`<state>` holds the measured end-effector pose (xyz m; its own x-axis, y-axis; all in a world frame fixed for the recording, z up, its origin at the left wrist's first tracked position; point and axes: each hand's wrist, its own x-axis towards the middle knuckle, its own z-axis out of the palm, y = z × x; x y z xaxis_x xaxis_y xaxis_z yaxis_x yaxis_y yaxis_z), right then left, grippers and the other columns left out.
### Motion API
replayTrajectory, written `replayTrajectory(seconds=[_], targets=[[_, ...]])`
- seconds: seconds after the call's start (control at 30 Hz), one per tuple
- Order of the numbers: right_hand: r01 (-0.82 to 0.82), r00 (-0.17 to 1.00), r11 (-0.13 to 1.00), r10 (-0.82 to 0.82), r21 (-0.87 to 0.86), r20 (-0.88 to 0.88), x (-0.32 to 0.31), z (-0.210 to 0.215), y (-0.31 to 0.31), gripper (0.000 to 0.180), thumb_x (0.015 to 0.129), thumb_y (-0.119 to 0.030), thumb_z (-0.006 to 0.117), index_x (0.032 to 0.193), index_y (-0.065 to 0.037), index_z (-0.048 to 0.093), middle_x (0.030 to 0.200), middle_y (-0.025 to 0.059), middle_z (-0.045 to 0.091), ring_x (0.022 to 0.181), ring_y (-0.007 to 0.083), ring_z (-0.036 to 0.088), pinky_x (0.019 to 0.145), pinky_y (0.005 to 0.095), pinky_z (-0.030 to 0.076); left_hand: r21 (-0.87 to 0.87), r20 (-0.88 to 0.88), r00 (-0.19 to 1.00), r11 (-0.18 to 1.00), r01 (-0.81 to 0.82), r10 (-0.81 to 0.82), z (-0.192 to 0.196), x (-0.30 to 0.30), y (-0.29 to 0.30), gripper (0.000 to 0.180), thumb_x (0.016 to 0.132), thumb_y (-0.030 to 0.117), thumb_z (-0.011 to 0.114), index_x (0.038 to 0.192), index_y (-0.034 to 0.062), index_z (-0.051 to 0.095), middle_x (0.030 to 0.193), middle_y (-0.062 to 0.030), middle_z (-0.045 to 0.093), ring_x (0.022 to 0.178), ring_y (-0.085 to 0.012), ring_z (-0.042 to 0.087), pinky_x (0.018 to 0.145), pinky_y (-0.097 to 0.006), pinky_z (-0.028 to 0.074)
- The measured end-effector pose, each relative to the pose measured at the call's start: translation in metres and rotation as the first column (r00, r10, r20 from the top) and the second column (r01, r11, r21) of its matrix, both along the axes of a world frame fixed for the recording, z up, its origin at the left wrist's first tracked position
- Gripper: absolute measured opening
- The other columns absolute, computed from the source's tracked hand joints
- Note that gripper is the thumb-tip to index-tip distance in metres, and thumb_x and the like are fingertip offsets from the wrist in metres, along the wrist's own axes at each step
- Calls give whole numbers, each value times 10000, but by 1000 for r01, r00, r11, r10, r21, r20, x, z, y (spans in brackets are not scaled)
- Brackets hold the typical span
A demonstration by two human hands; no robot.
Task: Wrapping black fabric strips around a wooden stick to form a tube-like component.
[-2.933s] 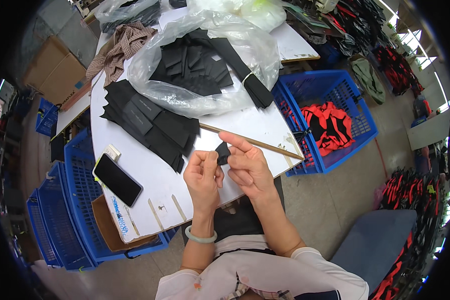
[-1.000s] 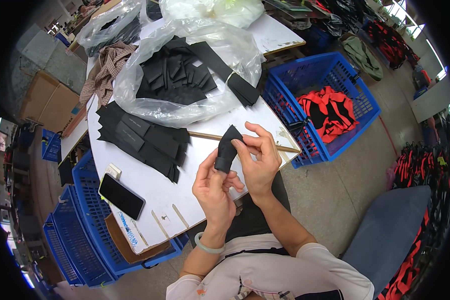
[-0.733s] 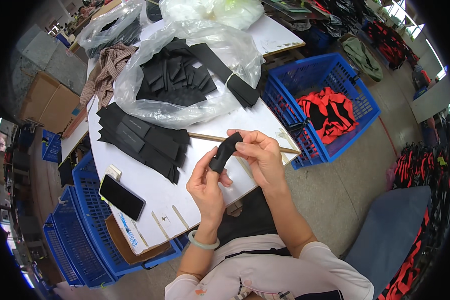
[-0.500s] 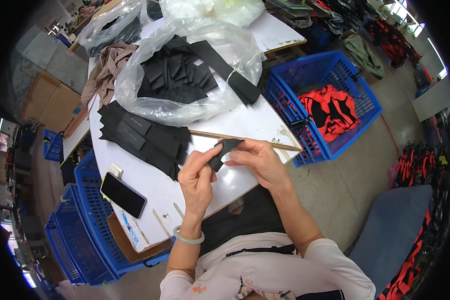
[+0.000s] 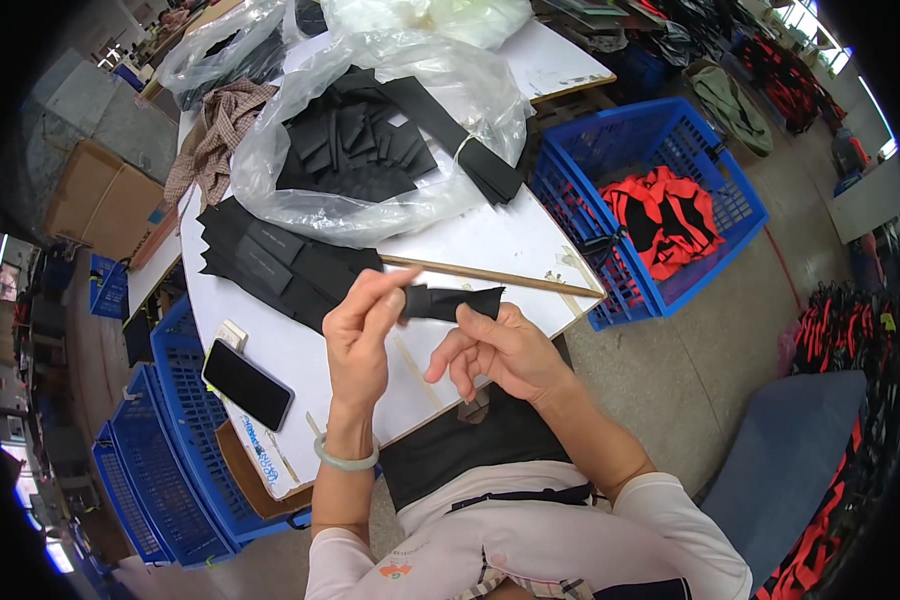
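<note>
My left hand pinches one end of a small black fabric piece above the white table. My right hand sits just under the fabric's other end, its fingers curled and touching the piece from below. A thin wooden stick lies on the table right behind the fabric. A row of flat black fabric pieces is laid out to the left of my hands.
A clear plastic bag full of black pieces lies further back. A black phone rests near the table's left edge. A blue basket with red and black items stands on the right; more blue crates stand on the left.
My hands have turned the black piece from upright to lying sideways and stretched it out. The left hand now pinches its end; the right hand has slid beneath it.
</note>
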<state>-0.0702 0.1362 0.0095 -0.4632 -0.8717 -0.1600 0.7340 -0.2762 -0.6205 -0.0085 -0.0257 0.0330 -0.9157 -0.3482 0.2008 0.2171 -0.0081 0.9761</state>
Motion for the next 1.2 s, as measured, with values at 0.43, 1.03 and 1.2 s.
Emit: replayTrajectory(seconds=[0.43, 1.03, 1.2], targets=[[400, 451, 856, 128, 328, -883, 21, -4, -7, 269, 912, -276, 556, 892, -25, 651, 589, 117, 606, 478, 208, 586, 462, 317, 439, 680, -272, 930, 635, 366, -246, -13, -14, 22, 258, 914, 128, 440, 741, -13, 570, 946, -268, 643, 1087, -401, 546, 996, -468, 372], [-521, 854, 849, 518, -88, -57, 15, -3, -9, 725, 976, -483, 297, 633, 86, 587, 472, 151, 538, 273, 119, 386, 280, 210, 337, 414, -200, 945, 852, 319, -257, -8, 0, 28, 412, 981, 309, 401, 640, 82, 360, 853, -294, 641, 1081, -437, 553, 1072, -504, 256], [2, 679, 922, 284, 388, -677, 14, -21, -10, 586, 953, -446, 397, 634, -11, 627, 521, 60, 602, 418, 154, 551, 340, 242, 408, 740, 10, 971, 655, 154, -239, -13, 7, 32, 340, 982, 259, 405, 704, 65, 410, 874, -278, 646, 1069, -434, 559, 1038, -487, 326]])
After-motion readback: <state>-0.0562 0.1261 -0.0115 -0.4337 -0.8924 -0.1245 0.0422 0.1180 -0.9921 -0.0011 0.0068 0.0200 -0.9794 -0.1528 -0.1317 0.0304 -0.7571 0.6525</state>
